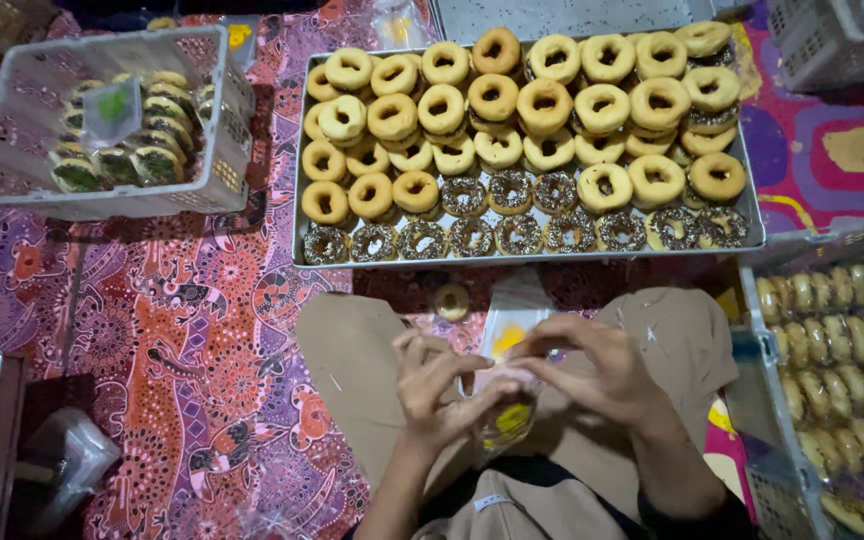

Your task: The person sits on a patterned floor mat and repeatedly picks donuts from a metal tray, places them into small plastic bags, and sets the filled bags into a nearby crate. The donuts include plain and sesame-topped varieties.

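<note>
My left hand [439, 385] and my right hand [592, 365] meet over my lap, both pinching a small clear plastic bag [507, 405] with a yellow mark; something round seems to sit inside it, partly hidden by my fingers. A stack of flat clear bags [508, 328] lies on my knees just beyond the hands. In front of me a large metal tray [297, 190] holds several rows of plain ring doughnuts [542, 105] and, along its near edge, sprinkle-covered doughnuts [520, 235]. One loose plain doughnut [451, 301] lies between the tray and my knees.
A white plastic basket [12, 120] at the upper left holds several bagged green-topped doughnuts. At the right, a white crate [752, 370] is packed with bagged plain doughnuts. More white baskets [832, 40] stand top right. A patterned red cloth [182, 340] covers the floor.
</note>
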